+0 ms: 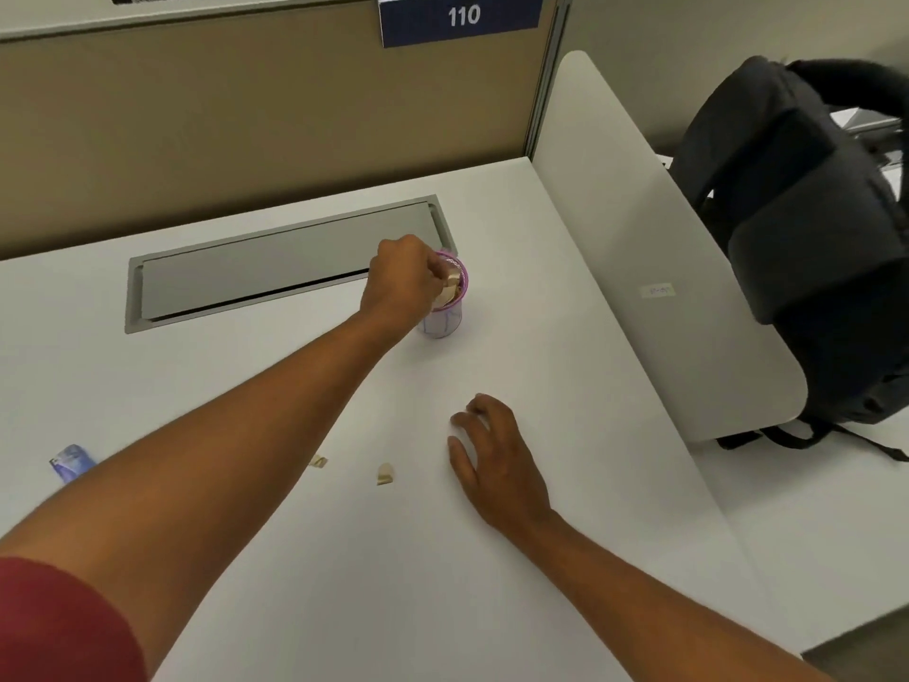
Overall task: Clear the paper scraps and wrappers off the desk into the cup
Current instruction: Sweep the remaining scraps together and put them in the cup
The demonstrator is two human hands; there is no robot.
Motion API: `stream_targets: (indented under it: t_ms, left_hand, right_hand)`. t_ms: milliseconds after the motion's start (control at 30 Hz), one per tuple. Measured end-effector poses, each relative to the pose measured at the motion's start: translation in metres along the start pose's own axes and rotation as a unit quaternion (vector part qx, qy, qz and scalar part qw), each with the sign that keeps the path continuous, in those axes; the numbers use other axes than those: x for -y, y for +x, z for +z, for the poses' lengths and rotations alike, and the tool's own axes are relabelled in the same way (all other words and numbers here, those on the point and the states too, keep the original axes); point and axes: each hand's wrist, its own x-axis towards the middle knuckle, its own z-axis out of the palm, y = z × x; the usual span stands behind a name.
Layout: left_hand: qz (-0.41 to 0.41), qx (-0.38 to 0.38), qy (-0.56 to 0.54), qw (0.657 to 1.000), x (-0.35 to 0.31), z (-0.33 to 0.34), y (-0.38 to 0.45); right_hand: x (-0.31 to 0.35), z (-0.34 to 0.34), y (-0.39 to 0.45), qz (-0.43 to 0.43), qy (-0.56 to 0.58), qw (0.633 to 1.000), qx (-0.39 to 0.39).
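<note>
Left hand [401,283] pinching tan scrap [450,290] into cup [445,312]; right hand [497,455] spread flat, empty. Could tip cup if pushed.

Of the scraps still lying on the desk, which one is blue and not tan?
The wrapper at the desk's left edge, beside the left forearm. It is blue-purple; the two small paper scraps nearer the right hand are tan.

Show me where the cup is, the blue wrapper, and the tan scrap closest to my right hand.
cup [445,321], head view, on its lower side wall.
blue wrapper [73,461], head view, on its middle.
tan scrap [384,474], head view, on its middle.
</note>
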Motion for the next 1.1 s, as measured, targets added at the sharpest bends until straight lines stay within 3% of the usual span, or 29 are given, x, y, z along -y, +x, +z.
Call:
stream_targets:
  t_ms: [400, 833, 1100]
  left_hand:
    - [0.089, 0.100, 0.211, 0.968, -0.009, -0.005, 0.016]
    - [0.159, 0.080, 0.192, 0.965, -0.029, -0.048, 0.022]
    - [0.143, 0.154, 0.227, 0.951, -0.005, -0.031, 0.015]
  right_hand:
    - [0.000, 0.001, 0.001, 0.002, -0.008, 1.000, 0.001]
    - [0.002, -0.001, 0.000, -0.006, -0.001, 1.000, -0.011]
    - [0.002, -0.001, 0.000, -0.002, 0.002, 1.000, -0.009]
